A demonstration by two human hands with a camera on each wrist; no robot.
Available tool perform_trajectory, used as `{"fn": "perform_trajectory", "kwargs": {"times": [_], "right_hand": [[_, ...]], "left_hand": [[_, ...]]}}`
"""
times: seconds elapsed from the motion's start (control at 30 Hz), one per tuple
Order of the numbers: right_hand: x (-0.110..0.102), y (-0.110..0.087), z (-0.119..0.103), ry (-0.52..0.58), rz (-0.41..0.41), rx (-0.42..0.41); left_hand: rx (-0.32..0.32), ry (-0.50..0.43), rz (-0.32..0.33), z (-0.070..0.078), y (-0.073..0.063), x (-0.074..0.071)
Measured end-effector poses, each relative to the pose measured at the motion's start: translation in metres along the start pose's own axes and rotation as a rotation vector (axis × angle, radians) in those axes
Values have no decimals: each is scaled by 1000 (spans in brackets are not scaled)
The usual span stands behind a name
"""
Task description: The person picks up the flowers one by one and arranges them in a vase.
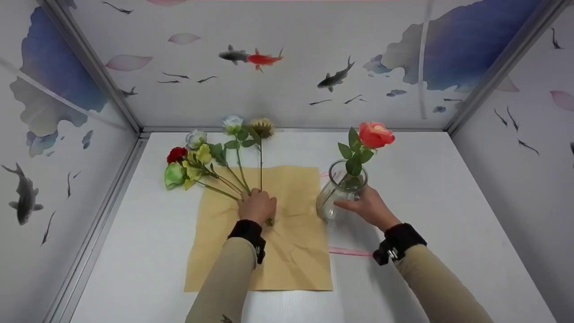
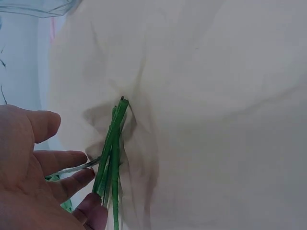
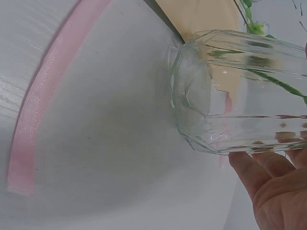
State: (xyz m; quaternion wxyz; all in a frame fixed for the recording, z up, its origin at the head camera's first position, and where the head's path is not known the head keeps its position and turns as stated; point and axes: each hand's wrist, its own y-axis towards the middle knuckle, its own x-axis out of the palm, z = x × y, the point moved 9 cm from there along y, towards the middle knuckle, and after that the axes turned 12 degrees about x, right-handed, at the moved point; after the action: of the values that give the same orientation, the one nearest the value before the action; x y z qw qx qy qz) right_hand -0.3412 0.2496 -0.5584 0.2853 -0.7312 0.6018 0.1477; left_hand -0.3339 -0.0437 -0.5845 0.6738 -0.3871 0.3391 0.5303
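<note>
My right hand (image 1: 370, 208) grips a clear glass vase (image 1: 329, 208), thumb at the near side. The vase holds a coral-pink rose (image 1: 376, 134) with green leaves. In the right wrist view the faceted glass vase (image 3: 240, 96) has fingers (image 3: 254, 175) along its side. My left hand (image 1: 258, 206) rests at gathered artificial flower stems (image 2: 112, 148) over the brown paper (image 1: 296, 224). Its fingers touch the stems, while its thumb stands apart. Those stems fan out to a red flower (image 1: 177, 154), a green one (image 1: 174, 175), yellow blossoms (image 1: 197, 157), pale blue flowers (image 1: 232, 124) and a brownish flower (image 1: 262, 128).
A pink ribbon (image 1: 350, 252) lies on the white table (image 1: 448, 202), partly under the paper. Fish-patterned panels (image 1: 287, 89) enclose the back and both sides, joined by metal frame rails (image 1: 96, 67).
</note>
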Motion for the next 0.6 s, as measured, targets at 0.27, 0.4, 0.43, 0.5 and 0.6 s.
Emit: {"fn": "perform_trajectory", "kwargs": {"times": [0.27, 0.4, 0.43, 0.5, 0.6], "right_hand": [[1, 0, -1, -19, 17, -16], [1, 0, -1, -19, 20, -21], [1, 0, -1, -19, 20, -21], [1, 0, -1, -17, 16, -23], [0, 1, 0, -16, 12, -18]], "left_hand": [[-8, -49, 19, 0, 1, -3], [-31, -148, 53, -3, 1, -7], [-38, -179, 64, -4, 1, -8], [-39, -220, 70, -4, 1, -9], [-32, -266, 87, -3, 2, -13]]}}
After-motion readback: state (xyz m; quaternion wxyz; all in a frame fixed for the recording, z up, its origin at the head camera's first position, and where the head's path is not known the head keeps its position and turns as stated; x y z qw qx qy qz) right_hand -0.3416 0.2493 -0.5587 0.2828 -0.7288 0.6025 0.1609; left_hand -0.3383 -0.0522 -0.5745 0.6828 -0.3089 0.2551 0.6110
